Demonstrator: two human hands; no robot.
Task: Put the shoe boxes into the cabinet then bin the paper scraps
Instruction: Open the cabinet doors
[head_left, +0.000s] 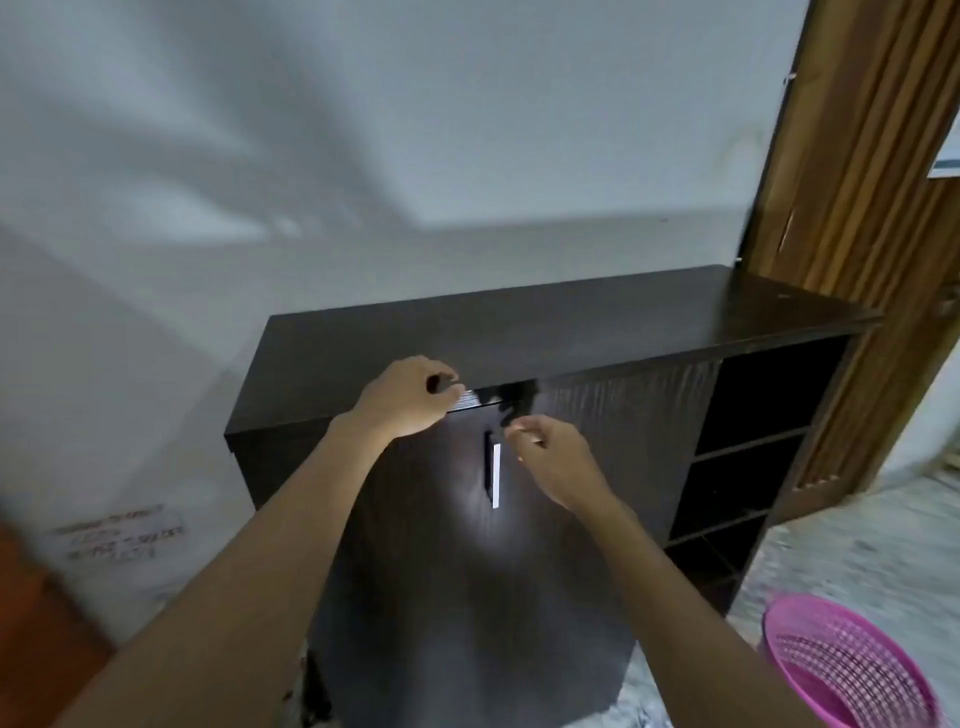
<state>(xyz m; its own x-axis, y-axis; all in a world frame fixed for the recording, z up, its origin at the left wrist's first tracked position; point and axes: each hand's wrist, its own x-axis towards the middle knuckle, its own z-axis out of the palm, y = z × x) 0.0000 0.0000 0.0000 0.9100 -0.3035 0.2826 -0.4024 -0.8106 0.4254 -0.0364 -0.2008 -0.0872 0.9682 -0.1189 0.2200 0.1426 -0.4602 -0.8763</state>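
My left hand (410, 397) grips the cabinet door (457, 545) at its top edge. My right hand (556, 462) curls beside it, grasp unclear. Shutting the door could pinch my fingers.

Pale grey wall (363, 130), far, shadowed. Ribbed wooden door frame (857, 156), far right. Speckled floor (857, 545), right. Blurred lettering (119, 535) on white surface, near left.

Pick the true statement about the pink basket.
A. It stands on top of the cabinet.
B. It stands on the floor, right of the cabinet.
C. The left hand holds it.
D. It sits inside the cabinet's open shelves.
B: the pink basket stands on the floor at the lower right, beside the open shelves at the right end of the cabinet, with neither hand touching it.
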